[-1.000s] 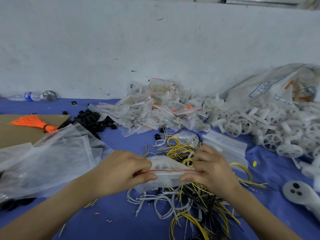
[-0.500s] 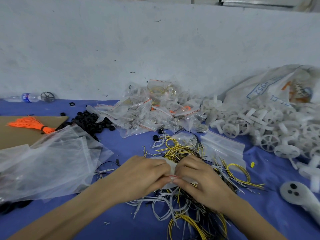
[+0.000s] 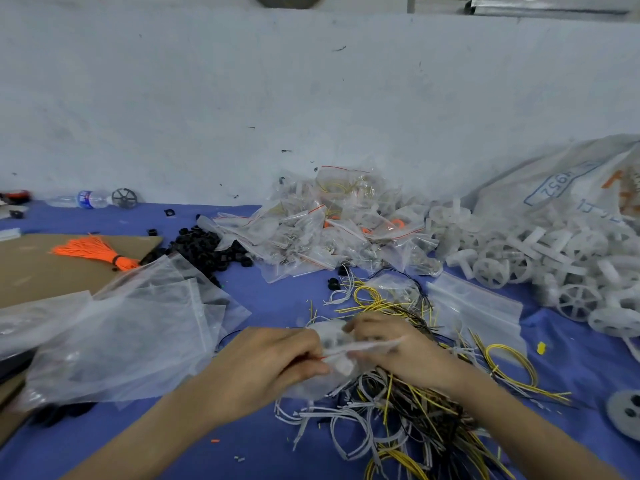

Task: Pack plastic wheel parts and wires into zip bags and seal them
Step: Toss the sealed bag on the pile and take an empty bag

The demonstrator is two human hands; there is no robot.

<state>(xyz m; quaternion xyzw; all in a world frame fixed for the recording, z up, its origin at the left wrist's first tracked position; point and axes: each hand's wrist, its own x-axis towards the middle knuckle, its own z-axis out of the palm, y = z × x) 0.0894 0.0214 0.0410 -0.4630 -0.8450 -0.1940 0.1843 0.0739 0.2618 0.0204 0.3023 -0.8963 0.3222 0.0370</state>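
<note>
Clear zip bag (image 3: 331, 337) (blurred) between left hand (image 3: 273, 365) and right hand (image 3: 398, 351) fingers (image 3: 362, 323)

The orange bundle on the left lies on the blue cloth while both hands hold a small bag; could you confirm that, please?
Not quite: in the head view the orange bundle lies on the brown cardboard, not the blue cloth. The left hand and right hand do hold the small bag.

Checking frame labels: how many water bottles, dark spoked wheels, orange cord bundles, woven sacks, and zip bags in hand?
clear plastic water bottle: 1
dark spoked plastic wheel: 1
bundle of orange cords: 1
white woven sack: 1
clear zip bag pinched by left hand and right hand: 1
Total: 5
</note>
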